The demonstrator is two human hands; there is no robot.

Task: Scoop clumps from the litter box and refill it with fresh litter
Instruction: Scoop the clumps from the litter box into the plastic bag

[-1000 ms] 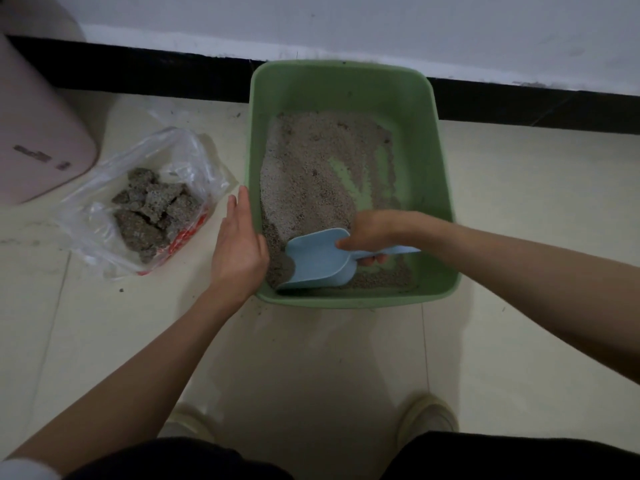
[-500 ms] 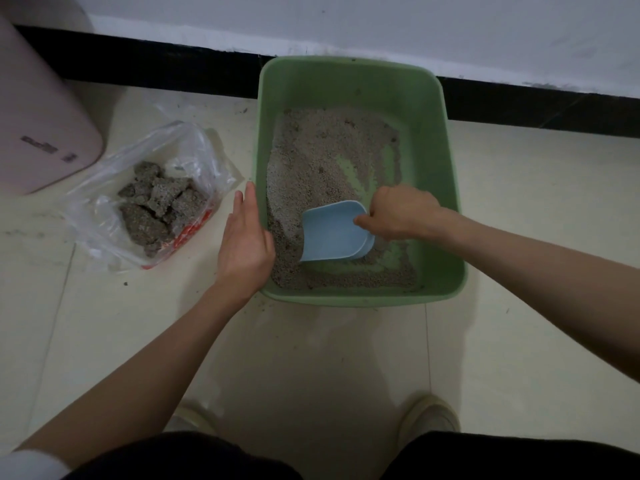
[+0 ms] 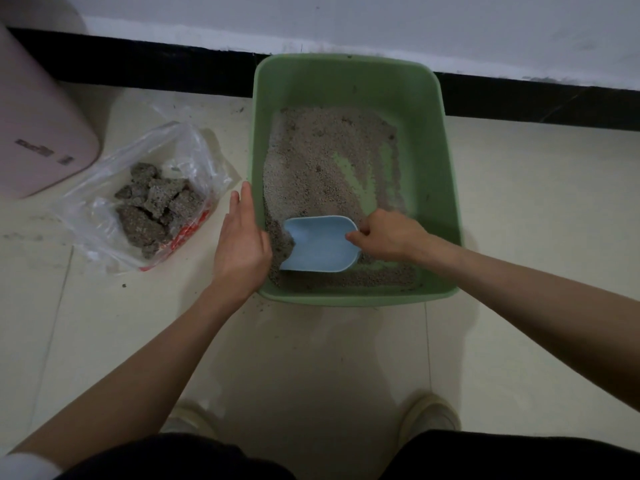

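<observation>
Floor (image 3: 519,220): pale tile, takes up most of your view, black skirting strip (image 3: 138,64) and white wall (image 3: 381,19) along 12 o'clock. Scattered grit on the tile around the box's near-left corner.

Pink bin (image 3: 38,133) at 10 o'clock, cut off by the frame edge, small dark markings on its side.

Litter box (image 3: 346,81): green, rectangular, centre to 1 o'clock, far end close to the skirting. Litter (image 3: 322,157) inside is grey-beige and thin, with green bottom showing in streaks toward the right side and near the front wall.

Your knees in dark trousers at 6 o'clock, two light shoes (image 3: 427,415) blurred just above them.

Clear plastic bag (image 3: 104,202) at 9 o'clock, lying open on the tile just left of the box, red print along its near edge. Grey clumps (image 3: 156,209) piled inside it.

Your left hand (image 3: 242,244): lies against the box's left rim at the near-left corner, fingers straight and pointing to 12 o'clock, thumb side over the rim. Flat, holding nothing.

Your right hand (image 3: 391,239): inside the box near the front, fingers curled tight round the scoop's handle; handle itself hidden under the fist.

Scoop (image 3: 318,242): light blue, solid bowl, down in the litter in the box's near-left part, between your two hands. Open mouth faces 9 o'clock, with a dark heap of litter at its left edge.
</observation>
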